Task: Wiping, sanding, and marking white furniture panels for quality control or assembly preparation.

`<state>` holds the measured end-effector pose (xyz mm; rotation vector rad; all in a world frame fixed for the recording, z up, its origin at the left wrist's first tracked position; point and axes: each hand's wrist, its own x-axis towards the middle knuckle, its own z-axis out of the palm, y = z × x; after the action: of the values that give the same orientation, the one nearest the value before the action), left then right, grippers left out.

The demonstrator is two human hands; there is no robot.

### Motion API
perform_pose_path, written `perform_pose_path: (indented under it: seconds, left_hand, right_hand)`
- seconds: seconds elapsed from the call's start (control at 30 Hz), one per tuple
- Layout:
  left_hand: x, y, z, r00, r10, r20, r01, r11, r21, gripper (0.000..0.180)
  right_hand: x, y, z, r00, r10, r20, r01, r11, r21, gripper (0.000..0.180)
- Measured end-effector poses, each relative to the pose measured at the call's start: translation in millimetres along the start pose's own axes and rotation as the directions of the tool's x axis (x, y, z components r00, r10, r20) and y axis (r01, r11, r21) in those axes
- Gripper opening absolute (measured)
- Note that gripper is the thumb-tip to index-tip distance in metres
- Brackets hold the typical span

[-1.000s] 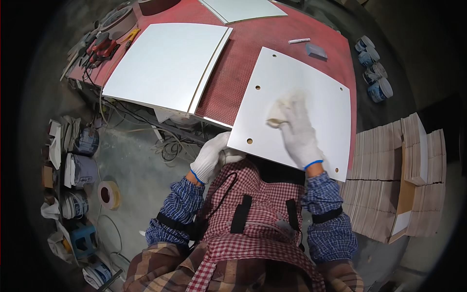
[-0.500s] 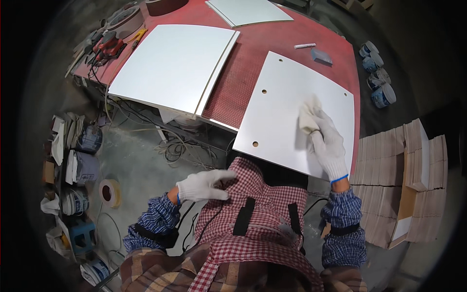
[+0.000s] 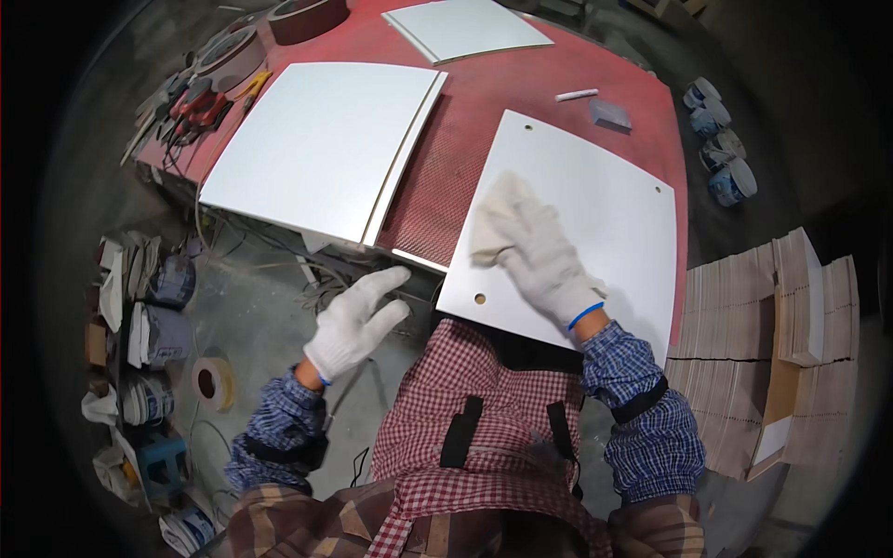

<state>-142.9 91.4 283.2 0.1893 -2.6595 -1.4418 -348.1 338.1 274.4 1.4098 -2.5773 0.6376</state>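
Under my gloved right hand [image 3: 544,253] a cream cloth [image 3: 498,216] is pressed against a white panel [image 3: 595,186] with small round holes. The cloth lies near the panel's left edge and covers part of that side. The panel rests at the near right of the red work table [image 3: 642,93], its near edge sticking out past the table. My gloved left hand [image 3: 358,321] hovers in the air short of the table, fingers apart and holding nothing. Beyond it, a stack of white panels [image 3: 326,139] lies at the table's left.
Another white panel [image 3: 470,28] lies at the far side, and a grey block [image 3: 610,116] and a white marker [image 3: 577,95] sit behind the holed panel. A red power tool [image 3: 200,107] stands far left. Stacked cardboard [image 3: 726,307] rises at right; cables [image 3: 316,288] hang below the table.
My right hand has slid the cloth leftward across the panel, from its right half to its left edge. My left hand has risen forward and left, away from the apron.
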Motion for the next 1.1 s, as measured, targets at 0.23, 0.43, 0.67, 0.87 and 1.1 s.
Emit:
perform_pose_path:
  seconds: [0.23,0.43,0.67,0.87,1.1]
  left_hand:
    - [86,30,91,0.980,-0.044,-0.195,0.027,0.996,-0.088,0.059]
    - [80,23,91,0.983,0.028,-0.181,-0.042,0.996,-0.077,0.055]
    - [78,27,94,0.991,-0.003,-0.132,-0.008,0.997,-0.082,0.056]
    - [87,20,96,0.986,-0.050,-0.161,0.042,0.998,-0.054,0.059]
    - [94,70,91,0.809,0.537,-0.240,-0.432,0.819,0.377,0.017]
  right_hand:
    - [-8,116,-9,0.868,0.459,-0.191,-0.497,0.789,-0.362,0.054]
    - [63,34,24,0.983,0.152,-0.107,-0.175,0.952,-0.251,0.055]
    - [124,70,42,0.984,0.116,-0.136,-0.139,0.975,-0.172,0.047]
    - [108,65,46,0.969,0.128,-0.209,-0.139,0.990,-0.037,0.043]
    - [65,85,-44,0.552,0.823,0.136,-0.138,-0.071,0.988,0.035]
